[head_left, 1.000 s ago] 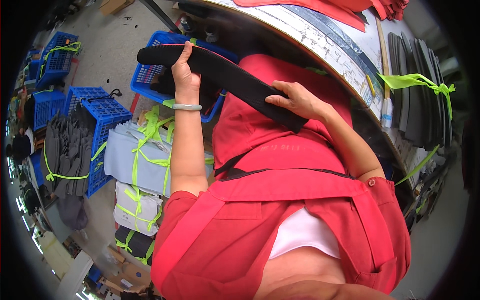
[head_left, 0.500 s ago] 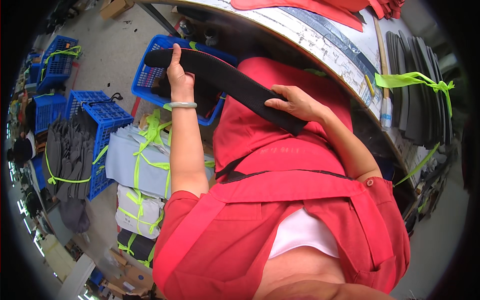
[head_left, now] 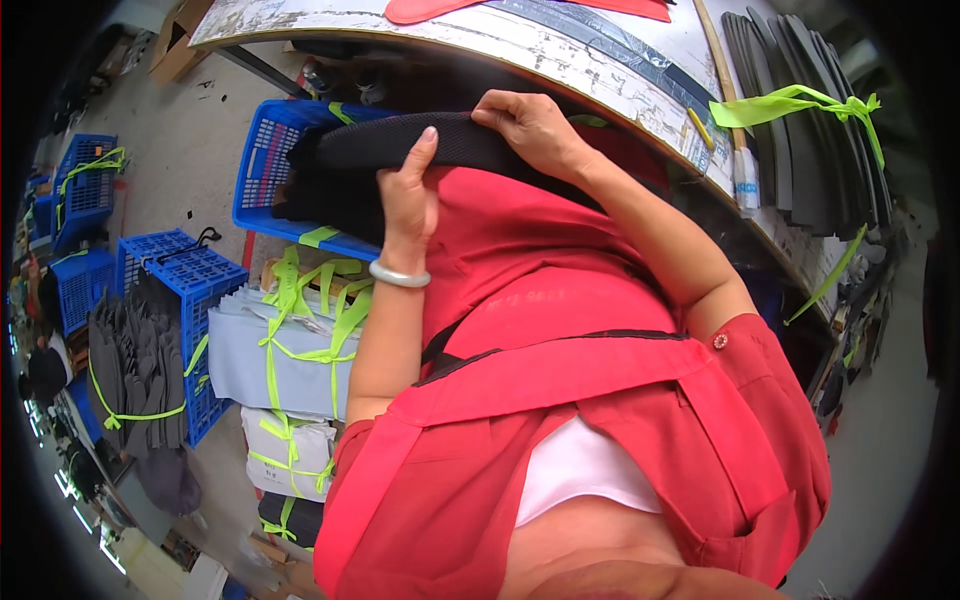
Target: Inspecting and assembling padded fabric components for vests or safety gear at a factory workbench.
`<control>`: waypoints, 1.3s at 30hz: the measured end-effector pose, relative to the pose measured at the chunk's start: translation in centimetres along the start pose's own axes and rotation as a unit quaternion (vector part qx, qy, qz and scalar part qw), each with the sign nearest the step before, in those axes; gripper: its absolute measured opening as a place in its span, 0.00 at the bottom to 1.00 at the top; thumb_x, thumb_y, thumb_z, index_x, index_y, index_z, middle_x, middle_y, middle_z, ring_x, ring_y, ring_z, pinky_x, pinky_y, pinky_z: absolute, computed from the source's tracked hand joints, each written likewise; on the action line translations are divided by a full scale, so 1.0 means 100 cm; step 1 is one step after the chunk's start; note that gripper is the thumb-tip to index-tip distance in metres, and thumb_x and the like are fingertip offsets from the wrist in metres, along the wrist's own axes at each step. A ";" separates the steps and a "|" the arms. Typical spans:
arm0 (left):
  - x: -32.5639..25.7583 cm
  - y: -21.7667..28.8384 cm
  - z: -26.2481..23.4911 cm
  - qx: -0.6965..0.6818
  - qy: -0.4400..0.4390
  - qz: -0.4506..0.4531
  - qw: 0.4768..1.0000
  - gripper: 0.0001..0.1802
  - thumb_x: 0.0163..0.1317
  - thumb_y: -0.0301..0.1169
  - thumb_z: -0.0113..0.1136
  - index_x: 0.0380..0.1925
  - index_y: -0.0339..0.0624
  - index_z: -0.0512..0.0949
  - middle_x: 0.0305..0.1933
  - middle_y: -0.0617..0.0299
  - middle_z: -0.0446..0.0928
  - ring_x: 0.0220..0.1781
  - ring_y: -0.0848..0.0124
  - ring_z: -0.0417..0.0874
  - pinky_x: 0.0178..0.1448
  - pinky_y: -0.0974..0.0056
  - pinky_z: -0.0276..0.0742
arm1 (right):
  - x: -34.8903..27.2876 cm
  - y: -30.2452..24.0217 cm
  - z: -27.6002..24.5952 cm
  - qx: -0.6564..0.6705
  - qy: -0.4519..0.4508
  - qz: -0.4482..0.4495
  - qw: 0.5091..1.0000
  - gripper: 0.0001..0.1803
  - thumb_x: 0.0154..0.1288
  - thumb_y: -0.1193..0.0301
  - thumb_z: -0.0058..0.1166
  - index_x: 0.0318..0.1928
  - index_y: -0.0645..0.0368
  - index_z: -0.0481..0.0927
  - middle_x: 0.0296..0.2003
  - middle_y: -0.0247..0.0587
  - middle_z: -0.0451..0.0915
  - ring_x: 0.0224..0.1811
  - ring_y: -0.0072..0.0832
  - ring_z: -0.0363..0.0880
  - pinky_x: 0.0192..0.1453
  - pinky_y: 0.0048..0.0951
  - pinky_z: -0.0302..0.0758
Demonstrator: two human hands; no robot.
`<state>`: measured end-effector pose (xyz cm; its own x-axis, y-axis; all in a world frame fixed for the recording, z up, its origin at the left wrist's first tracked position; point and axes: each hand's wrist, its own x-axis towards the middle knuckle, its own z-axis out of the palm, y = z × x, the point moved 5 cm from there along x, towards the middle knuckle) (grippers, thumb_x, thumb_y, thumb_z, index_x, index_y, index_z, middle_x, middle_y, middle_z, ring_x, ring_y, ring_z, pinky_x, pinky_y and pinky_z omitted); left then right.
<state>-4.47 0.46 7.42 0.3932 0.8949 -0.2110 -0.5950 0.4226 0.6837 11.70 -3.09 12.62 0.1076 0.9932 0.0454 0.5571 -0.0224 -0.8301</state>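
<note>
A long, curved strip of black mesh fabric (head_left: 370, 142) stretches across my lap, its rounded left end over a blue plastic crate (head_left: 255, 165). My left hand (head_left: 408, 205), with a pale bangle at the wrist, grips its lower edge, the thumb upright in front and the fingers hidden behind. Between thumb and curled fingers, my right hand (head_left: 535, 128) pinches the upper edge farther right. The strip's right end runs beneath my right forearm and is partly hidden. More black fabric pieces (head_left: 335, 208) lie in the crate, below the strip.
A worn white worktable (head_left: 440, 42) borders the far side, with red pieces (head_left: 440, 8) and a tied bundle of grey strips (head_left: 800, 120) on it. Tied light-grey bundles (head_left: 285, 350) are stacked at left, near other blue crates (head_left: 185, 275).
My right hand has moved up and left along the strip to its upper edge. My left hand has shifted right and down, and the strip's left end sits lower over the crate.
</note>
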 end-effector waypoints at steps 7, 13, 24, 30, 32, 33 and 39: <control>-0.012 -0.013 0.020 0.021 -0.021 -0.022 0.999 0.11 0.60 0.20 0.62 0.44 0.38 0.79 0.42 0.63 0.80 0.43 0.71 0.82 0.52 0.67 0.79 | 0.004 -0.020 0.008 -0.052 -0.004 -0.072 0.996 0.14 0.69 0.62 0.53 0.38 0.62 0.78 0.23 0.47 0.74 0.26 0.32 0.76 0.34 0.31 0.72; -0.012 -0.013 0.007 0.096 -0.040 0.011 0.994 0.14 0.68 0.30 0.56 0.50 0.34 0.75 0.49 0.56 0.79 0.50 0.63 0.82 0.54 0.56 0.82 | 0.003 -0.022 0.012 -0.012 -0.034 -0.090 0.995 0.14 0.69 0.63 0.53 0.39 0.63 0.78 0.25 0.46 0.76 0.27 0.34 0.76 0.35 0.32 0.73; -0.007 -0.008 -0.008 0.047 0.005 0.002 0.999 0.12 0.68 0.30 0.57 0.46 0.34 0.76 0.45 0.56 0.80 0.45 0.67 0.83 0.54 0.63 0.80 | 0.006 0.002 0.015 0.038 -0.129 0.032 0.990 0.20 0.71 0.56 0.50 0.40 0.64 0.77 0.25 0.39 0.73 0.30 0.22 0.69 0.37 0.26 0.69; 0.016 -0.019 -0.020 -0.056 0.037 -0.030 0.997 0.13 0.68 0.35 0.57 0.45 0.36 0.76 0.44 0.60 0.79 0.47 0.70 0.79 0.57 0.65 0.75 | 0.000 0.005 0.022 0.035 -0.131 0.028 0.990 0.21 0.70 0.55 0.51 0.41 0.64 0.77 0.26 0.42 0.74 0.30 0.25 0.70 0.37 0.30 0.70; 0.027 -0.021 -0.023 -0.058 0.033 -0.040 0.997 0.13 0.68 0.35 0.58 0.44 0.36 0.76 0.43 0.61 0.79 0.46 0.70 0.79 0.56 0.65 0.75 | 0.000 0.006 0.023 0.024 -0.119 0.033 0.992 0.21 0.70 0.56 0.51 0.43 0.64 0.78 0.28 0.46 0.77 0.31 0.29 0.73 0.39 0.31 0.72; 0.031 -0.023 -0.024 -0.059 0.034 -0.049 0.996 0.13 0.68 0.36 0.58 0.43 0.36 0.76 0.41 0.61 0.78 0.44 0.70 0.79 0.55 0.65 0.75 | 0.002 0.006 0.023 0.003 -0.112 0.032 0.993 0.21 0.70 0.56 0.51 0.43 0.64 0.78 0.29 0.47 0.78 0.32 0.30 0.75 0.39 0.31 0.72; 0.056 -0.030 -0.042 -0.063 0.013 -0.102 0.993 0.17 0.69 0.39 0.56 0.44 0.35 0.76 0.41 0.58 0.79 0.46 0.67 0.80 0.57 0.62 0.74 | 0.011 0.025 0.035 -0.027 -0.098 0.040 0.994 0.23 0.70 0.53 0.50 0.44 0.64 0.78 0.31 0.46 0.79 0.33 0.29 0.76 0.40 0.30 0.72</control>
<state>-3.48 4.78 1.28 0.4961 0.7922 -0.3554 -0.5892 0.6078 0.5323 10.36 -1.63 8.68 -0.0065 0.9911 -0.1327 0.5972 -0.1026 -0.7955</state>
